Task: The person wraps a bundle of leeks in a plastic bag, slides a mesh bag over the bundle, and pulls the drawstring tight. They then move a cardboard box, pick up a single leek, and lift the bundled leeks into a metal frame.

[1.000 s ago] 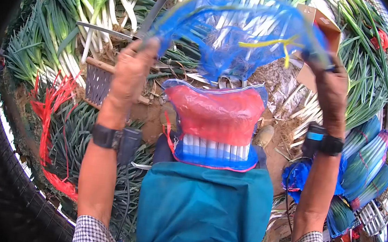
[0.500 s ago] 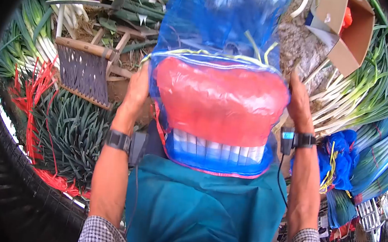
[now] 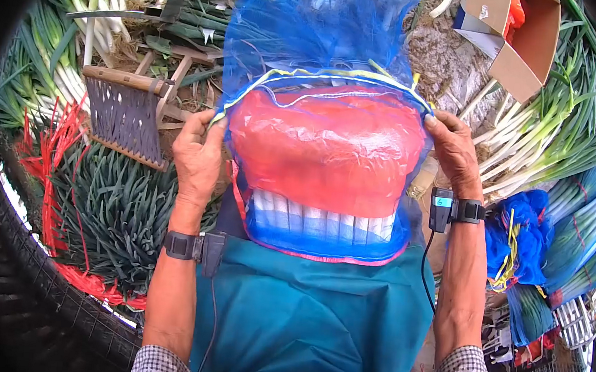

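A blue mesh bag [image 3: 321, 244] lies over my lap, on the teal apron [image 3: 300, 308]. Inside it is a shiny red plastic wrap [image 3: 323, 152], below which a row of white stalks [image 3: 323, 219] shows through the mesh. My left hand [image 3: 198, 155] pinches the left end of the bag's edge, where a yellow-green cord [image 3: 309, 72] runs. At the right end of that same edge, my right hand [image 3: 455, 151] is closed with thumb and fingers on the mesh. More blue mesh spreads out beyond the cord.
A small wooden stool [image 3: 122, 115] with a woven seat stands at left. Cut green stalks [image 3: 112, 218] and red plastic strips [image 3: 50, 155] lie nearer. At right are loose scallions [image 3: 531, 147], a cardboard box [image 3: 529, 58], another blue mesh bundle [image 3: 519, 239] and filled mesh bags [image 3: 584, 235].
Both hands have moved from the bag's sides to the ends of its corded edge and now pinch it. The edge is pulled into a wider arch; the view has shifted slightly.
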Available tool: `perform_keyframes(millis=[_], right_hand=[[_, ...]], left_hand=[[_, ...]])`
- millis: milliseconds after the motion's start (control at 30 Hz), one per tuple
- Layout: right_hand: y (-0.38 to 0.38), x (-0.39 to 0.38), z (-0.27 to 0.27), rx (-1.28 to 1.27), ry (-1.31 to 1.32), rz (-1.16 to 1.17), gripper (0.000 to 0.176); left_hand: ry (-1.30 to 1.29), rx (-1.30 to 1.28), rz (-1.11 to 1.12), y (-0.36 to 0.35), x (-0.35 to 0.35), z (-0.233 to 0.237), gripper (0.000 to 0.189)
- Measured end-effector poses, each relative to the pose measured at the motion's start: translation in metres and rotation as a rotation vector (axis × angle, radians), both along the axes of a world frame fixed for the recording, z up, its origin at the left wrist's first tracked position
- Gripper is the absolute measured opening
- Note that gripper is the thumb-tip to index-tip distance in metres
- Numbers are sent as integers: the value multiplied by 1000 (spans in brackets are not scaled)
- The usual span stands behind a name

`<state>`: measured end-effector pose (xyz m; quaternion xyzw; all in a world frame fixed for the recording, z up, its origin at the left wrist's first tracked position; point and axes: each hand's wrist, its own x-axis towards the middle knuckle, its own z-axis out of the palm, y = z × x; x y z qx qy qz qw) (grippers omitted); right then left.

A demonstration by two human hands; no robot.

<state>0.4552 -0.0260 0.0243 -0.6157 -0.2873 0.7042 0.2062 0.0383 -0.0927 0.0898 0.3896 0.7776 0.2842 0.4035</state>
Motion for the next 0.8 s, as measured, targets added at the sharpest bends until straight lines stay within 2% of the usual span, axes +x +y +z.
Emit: perform_keyframes(millis=[100, 200, 300, 333, 433, 467, 567, 600, 667, 733, 800], right_hand=[[-10, 3, -11, 54, 89, -210, 32], [-18, 0, -17, 67, 208, -404, 25], [-16, -1, -25, -76, 378, -569, 25], [-15, -5, -24, -80, 303, -559, 25], [-10, -13, -21, -64, 203, -275, 22], [-5, -14, -20, 6, 15, -34, 17], [1, -12, -20, 106, -210, 114, 18], [2, -14, -19, 184, -252, 97, 18], [2, -15, -14, 230, -102, -49, 16], [4, -23, 13, 195, 2, -186, 11], [-10, -11, 15, 200, 107, -286, 10]], left_hand=[[29, -184, -28, 9, -7, 4, 17], [-99, -72, -2, 14, 1, 8, 17], [-159, -93, -46, 14, -1, 9, 18], [-168, -112, -56, 16, 0, 10, 17], [-205, -185, -66, 23, 5, 21, 16], [-222, -206, -65, 26, 8, 23, 16], [-74, -157, -216, 21, 3, 19, 20], [-8, -95, -219, 21, 6, 17, 21], [128, 22, -221, 18, 14, 14, 25], [143, -26, -174, 11, 20, 16, 26], [193, -73, -168, 1, 21, 21, 29]])
